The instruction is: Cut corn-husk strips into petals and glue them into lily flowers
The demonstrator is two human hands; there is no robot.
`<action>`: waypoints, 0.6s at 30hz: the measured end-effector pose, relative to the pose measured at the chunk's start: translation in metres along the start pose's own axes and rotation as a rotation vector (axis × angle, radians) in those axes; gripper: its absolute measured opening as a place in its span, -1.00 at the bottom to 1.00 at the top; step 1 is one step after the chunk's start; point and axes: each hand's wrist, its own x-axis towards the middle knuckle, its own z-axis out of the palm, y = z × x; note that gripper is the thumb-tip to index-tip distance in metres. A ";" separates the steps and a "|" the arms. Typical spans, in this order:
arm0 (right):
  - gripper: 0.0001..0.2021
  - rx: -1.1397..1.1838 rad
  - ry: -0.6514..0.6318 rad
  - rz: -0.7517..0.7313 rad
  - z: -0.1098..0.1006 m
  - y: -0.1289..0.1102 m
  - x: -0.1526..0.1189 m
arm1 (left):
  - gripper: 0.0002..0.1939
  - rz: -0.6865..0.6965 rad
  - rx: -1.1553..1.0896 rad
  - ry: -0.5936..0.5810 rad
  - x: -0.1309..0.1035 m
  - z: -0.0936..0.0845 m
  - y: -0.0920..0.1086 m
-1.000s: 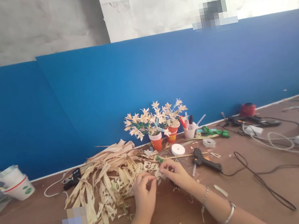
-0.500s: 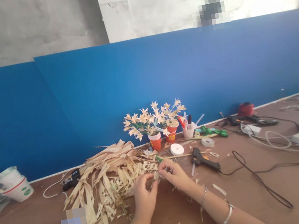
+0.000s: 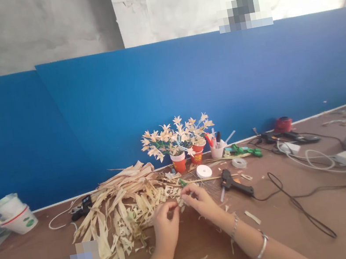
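Observation:
My left hand (image 3: 166, 228) is closed in a pinch, thumb and forefinger together; what is between the tips is too small to make out. Facing it, my right hand (image 3: 199, 201) pinches a small pale piece of dried husk (image 3: 180, 201) that shows between the two hands. A bit of green (image 3: 183, 183) appears just beyond the right fingers; whether it joins the husk piece I cannot tell. To the left of my hands spreads a loose heap of dried husk strips (image 3: 120, 210). Behind them stand pale husk flowers (image 3: 164, 137) in red paper cups (image 3: 179, 165).
A black glue gun (image 3: 234, 184) lies right of my right hand, its cord (image 3: 292, 197) looping across the brown table. Behind it are a white roll (image 3: 204, 171), clear tape (image 3: 239, 163) and a cup of pens (image 3: 217, 152). A blue partition (image 3: 164, 82) borders the back.
My left thumb and forefinger have come together and moved slightly away from the husk piece. The right hand stays nearly in place. The whole view has shifted a little.

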 end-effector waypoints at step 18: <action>-0.80 0.230 -0.089 0.265 0.010 -0.002 0.001 | -0.87 -0.093 -0.068 -0.066 0.001 0.001 -0.003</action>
